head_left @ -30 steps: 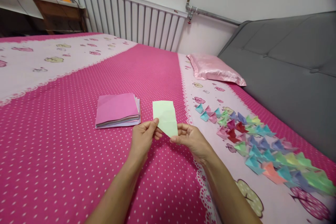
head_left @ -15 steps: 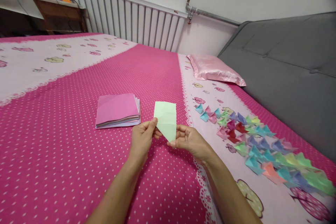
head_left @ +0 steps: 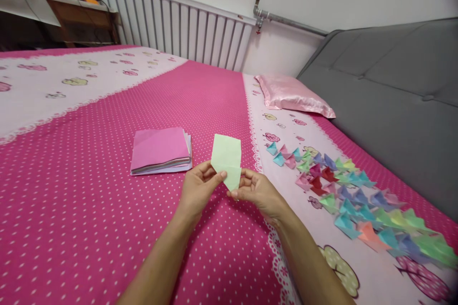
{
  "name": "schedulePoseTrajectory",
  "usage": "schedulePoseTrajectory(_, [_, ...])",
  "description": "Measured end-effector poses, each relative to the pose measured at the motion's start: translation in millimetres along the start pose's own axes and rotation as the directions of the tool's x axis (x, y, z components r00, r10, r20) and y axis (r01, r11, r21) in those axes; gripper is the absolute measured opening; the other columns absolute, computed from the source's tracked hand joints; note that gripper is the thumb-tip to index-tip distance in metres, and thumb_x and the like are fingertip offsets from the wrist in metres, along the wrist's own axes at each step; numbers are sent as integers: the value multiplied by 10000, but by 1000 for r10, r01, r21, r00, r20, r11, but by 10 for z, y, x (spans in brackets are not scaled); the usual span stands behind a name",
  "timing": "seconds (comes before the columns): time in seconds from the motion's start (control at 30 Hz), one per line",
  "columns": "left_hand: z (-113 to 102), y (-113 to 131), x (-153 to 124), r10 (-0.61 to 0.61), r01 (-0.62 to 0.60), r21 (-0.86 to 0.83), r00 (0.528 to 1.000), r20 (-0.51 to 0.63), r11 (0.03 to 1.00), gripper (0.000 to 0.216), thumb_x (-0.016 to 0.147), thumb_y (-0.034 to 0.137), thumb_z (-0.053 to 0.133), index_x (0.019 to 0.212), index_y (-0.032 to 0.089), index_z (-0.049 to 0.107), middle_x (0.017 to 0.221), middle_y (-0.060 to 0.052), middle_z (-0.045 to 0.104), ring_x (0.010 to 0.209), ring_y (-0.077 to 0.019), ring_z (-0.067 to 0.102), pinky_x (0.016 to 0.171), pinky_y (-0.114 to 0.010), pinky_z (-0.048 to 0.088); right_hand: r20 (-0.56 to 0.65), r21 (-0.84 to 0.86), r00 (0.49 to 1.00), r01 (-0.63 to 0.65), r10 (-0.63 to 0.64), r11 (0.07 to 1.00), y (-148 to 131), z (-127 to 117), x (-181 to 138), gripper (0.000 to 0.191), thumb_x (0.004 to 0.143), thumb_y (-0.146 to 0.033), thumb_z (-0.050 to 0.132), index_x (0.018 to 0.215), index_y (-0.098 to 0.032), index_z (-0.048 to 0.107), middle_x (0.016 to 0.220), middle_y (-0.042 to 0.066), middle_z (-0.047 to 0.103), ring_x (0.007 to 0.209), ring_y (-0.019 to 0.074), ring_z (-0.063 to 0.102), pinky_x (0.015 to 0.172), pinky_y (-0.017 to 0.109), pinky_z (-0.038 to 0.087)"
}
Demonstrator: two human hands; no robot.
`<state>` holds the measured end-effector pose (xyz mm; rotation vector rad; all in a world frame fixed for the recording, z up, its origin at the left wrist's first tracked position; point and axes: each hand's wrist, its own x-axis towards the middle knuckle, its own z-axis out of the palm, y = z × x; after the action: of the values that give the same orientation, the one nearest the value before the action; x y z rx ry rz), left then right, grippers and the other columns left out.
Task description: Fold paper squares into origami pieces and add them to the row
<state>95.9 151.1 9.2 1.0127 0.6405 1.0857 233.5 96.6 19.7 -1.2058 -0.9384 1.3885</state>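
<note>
A partly folded sheet of light green paper [head_left: 226, 155] is held up over the pink dotted bedspread, its lower end narrowing to a point. My left hand [head_left: 198, 188] pinches its left side, thumb lying across the front and fingers behind. At the lower right edge, near the point, my right hand [head_left: 257, 193] grips the paper between thumb and fingers. Left of the hands lies a stack of coloured paper [head_left: 161, 147] with a pink sheet on top. Several rows of small folded paper boats [head_left: 358, 200] in many colours spread out to the right.
A pink satin pillow [head_left: 293, 94] rests near the grey padded headboard [head_left: 390, 71]. Behind the bed stand a white radiator [head_left: 171, 19] and a metal pipe [head_left: 289, 19] along the wall. A wooden desk [head_left: 82, 19] is at the far left.
My left thumb has moved right and down across the front of the green paper. The paper has tilted slightly, while my right hand keeps its hold in nearly the same place.
</note>
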Motion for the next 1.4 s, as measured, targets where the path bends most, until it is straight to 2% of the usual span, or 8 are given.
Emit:
schedulePoseTrajectory(0.23, [-33,-8,8,-3,2,55,1000,21,998,376,633,292,708,951,117,608,836,-74,692,768,-179,636,736,-279,471,21,-40,999,28,-27,999,3,-45,3,505,571,-236,762,1034,-173,572,902,62,675,814,182,638,808,337,461])
schedulePoseTrajectory(0.4, [-42,-22,9,-77,64,167,994,73,984,273,624,291,702,806,118,595,685,-42,671,633,-145,620,611,-237,463,-186,-59,949,248,-255,967,-91,-143,0,509,672,-292,701,1136,-221,504,1132,82,584,1025,198,558,906,357,423])
schedulePoseTrajectory(0.5, [-16,-33,-5,-159,126,223,978,136,967,229,601,279,706,717,111,602,612,-36,644,538,-126,584,531,-225,443,-265,-71,921,276,-285,959,-134,-175,-16,475,690,-327,683,1123,-234,511,1117,69,587,987,192,571,837,320,462])
schedulePoseTrajectory(0.6, [-5,-43,-20,-199,138,288,960,195,948,200,618,273,688,708,103,632,635,-48,645,534,-121,574,518,-224,439,-266,-72,926,257,-267,964,-143,-170,-37,383,692,-336,680,1035,-218,558,893,26,642,757,145,610,657,245,489])
schedulePoseTrajectory(0.73, [-17,-30,-36,-201,107,362,951,234,926,201,668,302,651,707,105,659,634,-40,640,512,-98,548,488,-198,408,-258,-33,940,222,-223,975,-132,-145,-50,266,688,-338,684,884,-178,602,632,-25,600,534,92,552,507,192,440])
schedulePoseTrajectory(0.97, [2,20,-64,-205,119,355,954,217,927,210,642,297,674,728,106,680,616,-37,636,494,-93,529,466,-194,394,-282,-39,945,164,-168,986,-106,-162,-41,382,662,-360,698,969,-167,578,620,-19,599,509,108,545,495,220,430])
schedulePoseTrajectory(1.2, [40,45,-73,-148,93,310,976,159,946,196,595,293,707,691,126,675,602,-31,635,491,-102,533,459,-201,399,-152,-61,988,12,-21,998,-110,-157,-60,392,644,-358,707,962,-165,582,650,-2,624,509,103,556,495,216,424])
schedulePoseTrajectory(1.4, [57,61,-69,-135,102,241,983,124,965,579,541,243,748,1091,161,587,532,41,566,406,-59,460,399,-168,330,-83,6,993,-81,81,997,-128,-145,-71,367,619,-306,732,927,-161,596,705,17,645,565,116,591,529,226,444])
